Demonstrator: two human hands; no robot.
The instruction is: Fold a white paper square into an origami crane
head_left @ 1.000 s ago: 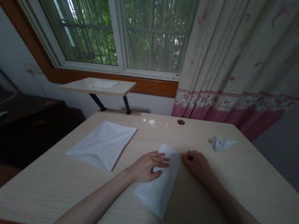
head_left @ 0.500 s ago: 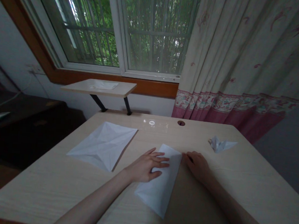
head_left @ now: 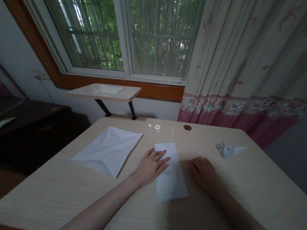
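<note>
A folded white sheet of paper (head_left: 173,181) lies flat on the wooden table, longer than it is wide and angled slightly. My left hand (head_left: 151,166) rests on its left side, palm down with fingers spread. Just right of the sheet, my right hand (head_left: 202,171) sits curled on the tabletop, apart from the paper. Nothing shows in its closed fingers. To the left lies a larger, creased square of white paper (head_left: 108,150). Farther right stands a small folded paper bird (head_left: 228,150).
A raised shelf (head_left: 82,92) on black legs stands at the table's (head_left: 41,198) back left, with white paper (head_left: 110,89) on it. Behind are a barred window and a floral curtain (head_left: 227,64). A dark cabinet (head_left: 35,115) is at the left.
The folded sheet has turned on the table, its near end swinging to the right. My right hand has parted from its edge. The left hand has shifted slightly but stays on the paper.
</note>
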